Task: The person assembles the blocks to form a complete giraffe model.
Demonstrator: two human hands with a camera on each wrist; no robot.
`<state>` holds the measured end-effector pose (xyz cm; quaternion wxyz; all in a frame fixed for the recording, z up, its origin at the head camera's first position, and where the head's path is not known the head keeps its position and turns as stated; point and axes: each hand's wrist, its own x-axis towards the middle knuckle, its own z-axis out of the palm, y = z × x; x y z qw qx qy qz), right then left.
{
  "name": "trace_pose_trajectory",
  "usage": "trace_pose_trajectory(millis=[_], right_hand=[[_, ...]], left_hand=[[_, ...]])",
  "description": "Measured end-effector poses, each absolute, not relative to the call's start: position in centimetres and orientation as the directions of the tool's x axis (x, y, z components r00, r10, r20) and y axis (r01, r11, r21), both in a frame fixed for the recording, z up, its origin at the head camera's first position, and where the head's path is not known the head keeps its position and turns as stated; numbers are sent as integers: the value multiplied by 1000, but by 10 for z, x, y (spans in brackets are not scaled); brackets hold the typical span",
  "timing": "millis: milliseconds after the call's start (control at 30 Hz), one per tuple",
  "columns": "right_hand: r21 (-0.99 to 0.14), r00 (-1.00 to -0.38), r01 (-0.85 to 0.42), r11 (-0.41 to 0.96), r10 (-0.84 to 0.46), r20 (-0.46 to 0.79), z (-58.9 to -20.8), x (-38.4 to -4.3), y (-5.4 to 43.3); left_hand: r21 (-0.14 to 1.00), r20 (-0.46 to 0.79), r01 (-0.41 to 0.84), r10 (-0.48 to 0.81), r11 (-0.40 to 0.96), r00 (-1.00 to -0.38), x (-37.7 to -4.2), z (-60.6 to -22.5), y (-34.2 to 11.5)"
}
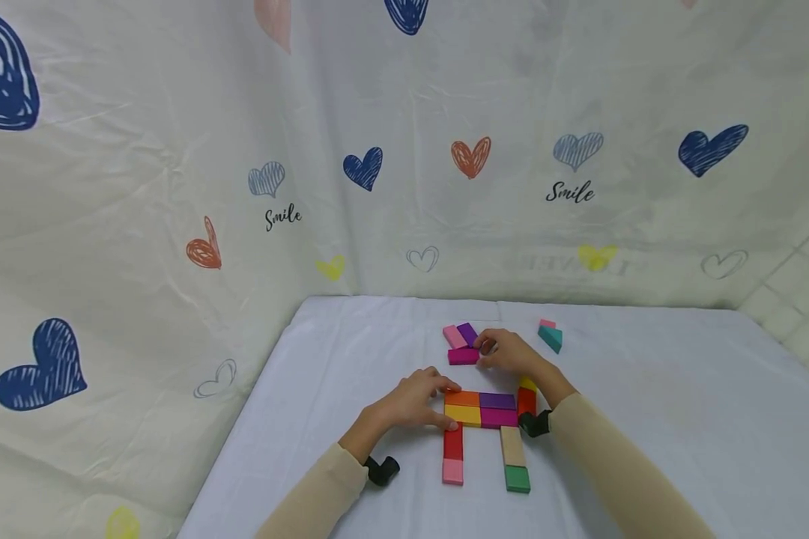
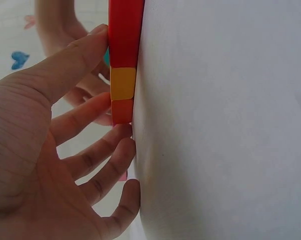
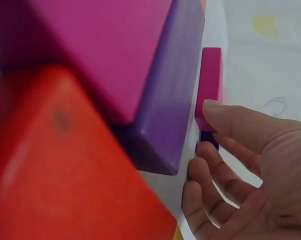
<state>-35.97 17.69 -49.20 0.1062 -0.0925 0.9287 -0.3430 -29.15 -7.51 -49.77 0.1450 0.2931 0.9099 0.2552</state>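
Black script reading "Smile" shows twice on the fabric backdrop [image 1: 404, 97], among sketched hearts; fainter lettering beside a yellow heart [image 1: 597, 257] is illegible. Below stands a table [image 1: 350, 352] under smooth white cloth. The left hand [image 1: 413, 397], fingers spread and relaxed, rests its thumb on a red rectangular block [image 1: 453, 443] and its fingertips at an orange block [image 1: 462, 398], closing on nothing. Touching these, yellow, purple and magenta blocks make a flat slab, with straight-sided legs toward the table's near edge; the right leg has a beige block [image 1: 512, 446] above a green one. Toward the far edge, the right hand [image 1: 508, 352], loosely curved and parted, sets its thumb against a loose magenta block [image 1: 463, 356], gripping nothing. Right of it lies a teal angular block [image 1: 550, 337].
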Motion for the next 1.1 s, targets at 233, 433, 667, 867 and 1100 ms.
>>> trace_pose_trajectory(millis=[233,433,667,867,1100], right_hand=[[-628,-964,-104,771,-234,-127,-491,-357,176],[-624,-968,-128,771,-235,-92,-487,-350,188],[-637,-983,-124,760,-183,-27,-482,-343,215],[-644,-999,-32,764,-44,-4,-482,-334,238],[-648,-996,82,758,84,-27,-488,-325,254]], left_hand=[[552,-121,450,601,702,-790,-291,-497,-74],[553,-126,448,602,702,-789,-289,-496,-74],[552,-124,451,604,701,-787,-290,-497,-74],[554,-124,449,603,701,-788,-290,-496,-75],[557,-124,443,598,702,-792,-288,-495,-76]])
